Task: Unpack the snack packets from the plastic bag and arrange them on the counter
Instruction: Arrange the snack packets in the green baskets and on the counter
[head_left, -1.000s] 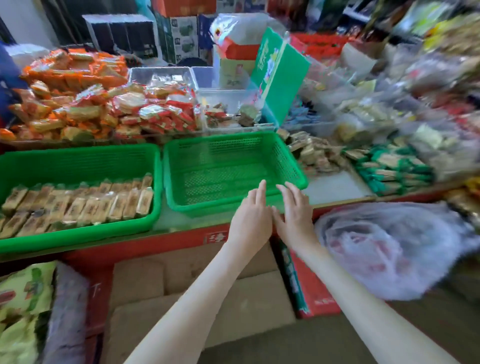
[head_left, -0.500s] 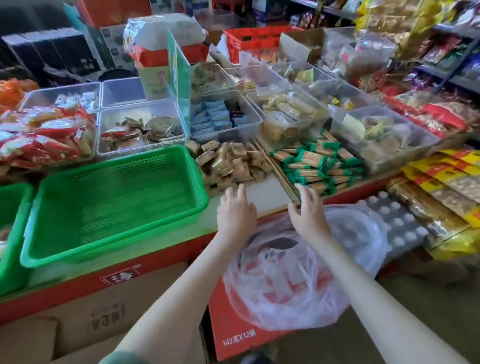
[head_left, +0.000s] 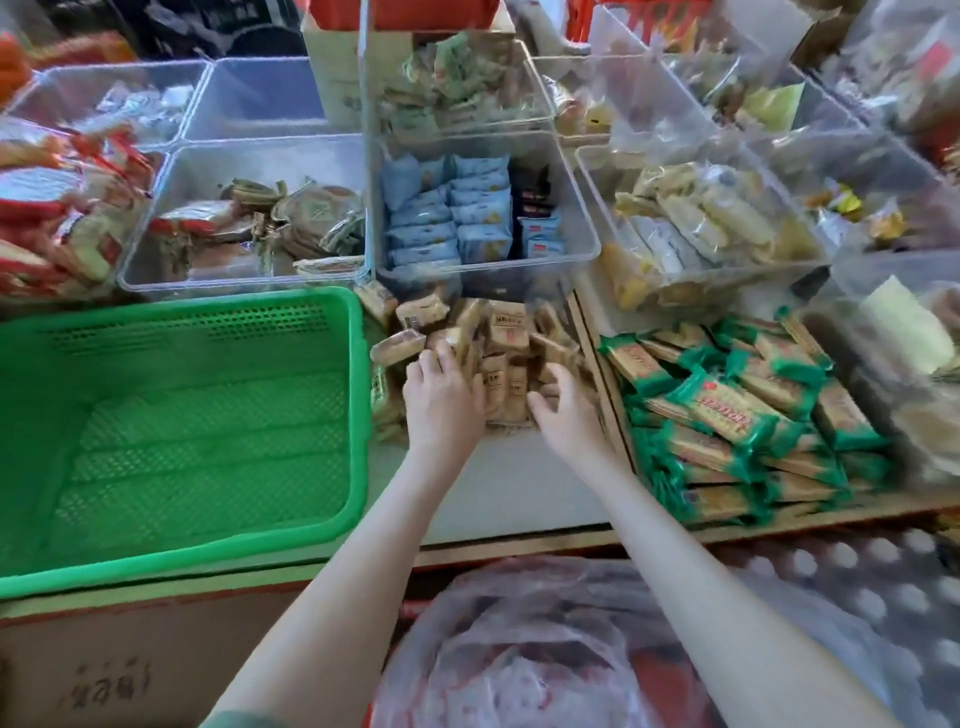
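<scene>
Snack packets (head_left: 506, 338) in brown wrappers lie heaped loose on the worktop (head_left: 519, 488), in the gap between the green basket (head_left: 208, 551) on the left and a stack of green-wrapped packets (head_left: 727, 421) on the right, just in front of a clear bin (head_left: 483, 267) of pale blue packs. Both hands are on this heap. The left hand (head_left: 441, 400) lies palm down on its near-left side, fingers (head_left: 441, 358) close together and roughly straight, tips tucked in among the snack packets. The right hand (head_left: 569, 421) is at the near-right side, fingers (head_left: 553, 382) curled in around a few of the packets, thumb low on the near side; motion blur, so how firm the grip is cannot be told. The plastic bag (head_left: 519, 649) sits below the worktop's front edge, under both forearms and well apart from the hands: translucent, crumpled, red shapes showing through it. Nothing shows inside the green basket, only its perforated floor. Another clear bin (head_left: 156, 249) behind the basket holds brown and olive wrapped items; red-wrapped packets (head_left: 62, 218) are piled at far left. More clear bins of mixed snacks run along the back and right, blurred. A cardboard box (head_left: 104, 665) is at lower left, and a grey dotted tray (head_left: 883, 597) at lower right beside the bag.
</scene>
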